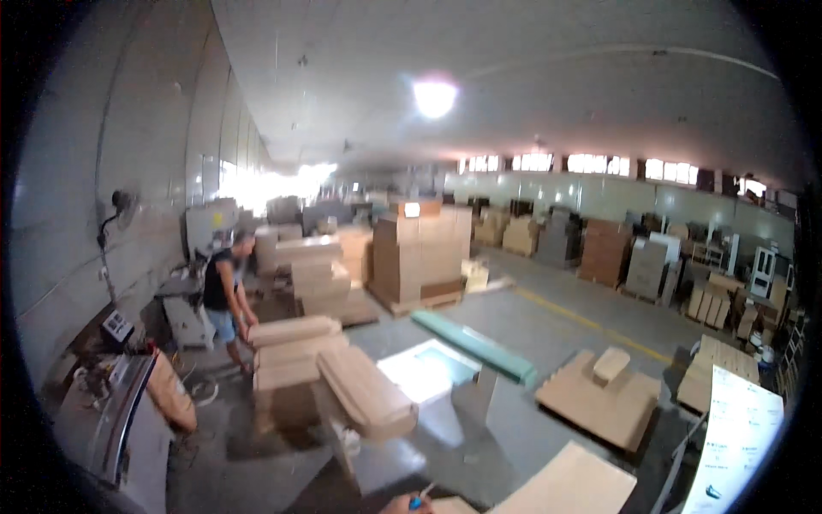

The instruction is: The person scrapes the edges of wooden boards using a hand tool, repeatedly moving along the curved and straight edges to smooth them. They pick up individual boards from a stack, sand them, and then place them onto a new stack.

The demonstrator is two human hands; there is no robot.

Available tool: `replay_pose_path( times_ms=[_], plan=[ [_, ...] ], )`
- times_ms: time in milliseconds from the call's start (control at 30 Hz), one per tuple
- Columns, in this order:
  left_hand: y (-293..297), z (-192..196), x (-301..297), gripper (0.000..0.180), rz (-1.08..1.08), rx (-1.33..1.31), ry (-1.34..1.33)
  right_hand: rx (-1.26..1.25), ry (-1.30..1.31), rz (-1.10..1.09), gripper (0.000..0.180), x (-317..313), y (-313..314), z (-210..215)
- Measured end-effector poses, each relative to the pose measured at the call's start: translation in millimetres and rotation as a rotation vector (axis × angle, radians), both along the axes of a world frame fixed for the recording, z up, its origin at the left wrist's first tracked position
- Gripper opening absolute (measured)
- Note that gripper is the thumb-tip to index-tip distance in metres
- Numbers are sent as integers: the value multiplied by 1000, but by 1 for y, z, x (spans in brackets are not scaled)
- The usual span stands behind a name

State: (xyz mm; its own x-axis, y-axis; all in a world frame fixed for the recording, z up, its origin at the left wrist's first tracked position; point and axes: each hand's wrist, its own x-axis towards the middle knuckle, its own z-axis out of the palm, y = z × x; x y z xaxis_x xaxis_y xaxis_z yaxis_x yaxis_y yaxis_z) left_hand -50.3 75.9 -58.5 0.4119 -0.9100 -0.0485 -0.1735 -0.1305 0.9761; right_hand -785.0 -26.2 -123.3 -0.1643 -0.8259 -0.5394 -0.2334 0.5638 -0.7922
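At the lower edge, what looks like my left hand is only partly in view. Its fingers are closed round a small blue-handled tool with a thin pale tip that points up and to the right; its exact kind is too small to make out. Just right of the hand lies a flat light-brown board, cut off by the lower edge. My right hand is not in view.
Ahead stand stacks of brown panels and a long green bundle on the floor. A person bends over a stack at left. A machine table stands near left; a printed white sheet is at right.
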Motion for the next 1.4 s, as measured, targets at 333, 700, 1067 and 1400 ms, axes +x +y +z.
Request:
replay_pose_path(
  times_ms=[333,700,1067,1400],
  plan=[
    [50,134,-32,44,70,35,-445,-33,-170,-208,56,94,-47,203],
    [15,113,-38,30,149,-367,-412,-299,-141,-282,82,-32,-233,31],
    [-27,63,16,25,277,188,-112,-449,774,171,104,264,-36,-3],
    [34,-57,-6,44,326,357,-40,-379,1033,420,97,284,-61,2]
  ],
)
